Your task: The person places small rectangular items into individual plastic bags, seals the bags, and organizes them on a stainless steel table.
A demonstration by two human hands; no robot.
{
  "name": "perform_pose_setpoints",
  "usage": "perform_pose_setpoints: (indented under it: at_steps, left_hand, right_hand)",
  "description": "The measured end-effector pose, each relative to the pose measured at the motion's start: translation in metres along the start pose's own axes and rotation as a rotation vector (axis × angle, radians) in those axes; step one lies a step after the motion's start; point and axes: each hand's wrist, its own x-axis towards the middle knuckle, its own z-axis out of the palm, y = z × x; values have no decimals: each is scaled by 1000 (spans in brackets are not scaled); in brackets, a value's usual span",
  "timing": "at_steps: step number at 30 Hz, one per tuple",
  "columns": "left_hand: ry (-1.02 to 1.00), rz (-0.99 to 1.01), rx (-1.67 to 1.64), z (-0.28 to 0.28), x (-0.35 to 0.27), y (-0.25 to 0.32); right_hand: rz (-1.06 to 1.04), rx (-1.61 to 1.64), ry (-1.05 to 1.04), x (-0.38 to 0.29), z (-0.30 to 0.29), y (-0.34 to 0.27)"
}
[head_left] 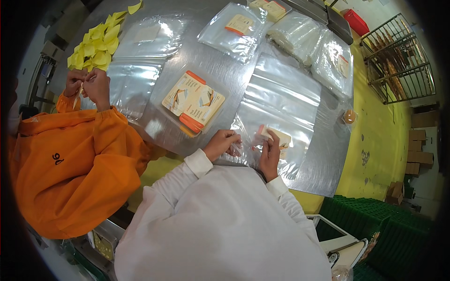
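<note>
My left hand (223,144) pinches the near left edge of a clear plastic bag (288,89) that lies flat on a stack of similar bags. The plastic is crumpled around these fingers. My right hand (270,154) has its fingers on a cream and orange printed label (285,142) at the near end of the bag. Part of the label is hidden by my fingers, and whether it is inside the bag or on top cannot be told. Left of my hands stands a clear plastic tub (225,95) with a stack of such labels (193,100).
A steel table (328,140) carries bag stacks (232,31), more bags (140,70), yellow slips (96,45) and a brown round item (349,116). At left, a co-worker in orange (77,168) handles a small strip. Green crates (369,217) and a wire rack (397,59) stand right.
</note>
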Motion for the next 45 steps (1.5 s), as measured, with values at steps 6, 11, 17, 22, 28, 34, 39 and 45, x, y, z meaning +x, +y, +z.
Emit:
perform_pose_setpoints:
  at_steps: [6,11,17,22,28,34,39,45]
  left_hand:
    - [34,74,29,2,7,-5]
    - [8,84,-52,3,11,-6]
    - [24,133,-63,6,15,-6]
    - [-1,184,-187,11,8,7]
    - [121,315,-139,2,4,-3]
    - [119,399,-32,-7,22,-35]
    - [160,374,118,-4,28,-36]
    - [235,467,415,4,21,-21]
  right_hand:
    - [-97,-29,-166,4,-7,15]
    - [-100,-119,-251,4,-14,9]
    - [-133,-145,-293,6,-12,-17]
    - [-56,-128,-170,-1,-5,24]
    - [2,-186,-126,-3,-7,25]
    - [105,71,-61,-3,-2,-5]
    - [93,-36,-2,-6,-2,6]
    - [-93,-192,-156,2,-9,28]
